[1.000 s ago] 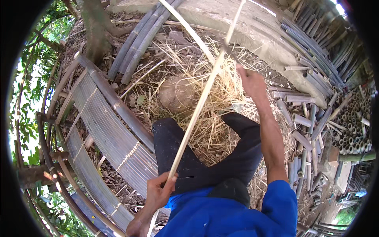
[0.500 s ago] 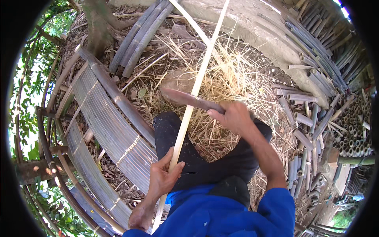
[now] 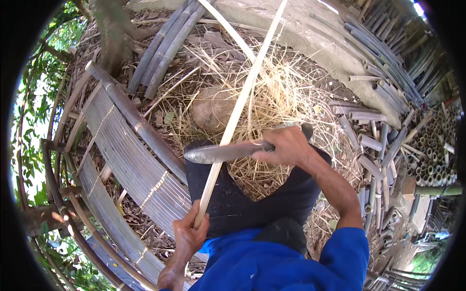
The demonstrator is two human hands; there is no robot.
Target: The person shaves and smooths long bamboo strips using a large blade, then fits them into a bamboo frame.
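My left hand (image 3: pixel 191 232) is closed round the near end of a long, pale bamboo strip (image 3: pixel 246 92), which slants up and away across my lap to the far edge. In my right hand (image 3: pixel 287 146) is the handle of a machete (image 3: pixel 217 153). Its broad dark blade lies across the strip, above my left knee, with the tip pointing left. Fingers of both hands are wrapped round what they hold. A second pale strip (image 3: pixel 228 27) crosses behind the first at the far side.
Straw-like shavings (image 3: pixel 286 92) cover the ground ahead, beside a rounded stone (image 3: pixel 212 109). A slatted bamboo bench (image 3: pixel 131 145) stands on the left. Cut bamboo tubes (image 3: pixel 429 162) are piled on the right, and grey poles (image 3: pixel 167 46) lie far left near a tree trunk (image 3: pixel 110 41).
The machete has slid along the strip toward me, its blade now over my left thigh. My left hand has moved slightly nearer, and the strip's tail below it no longer shows.
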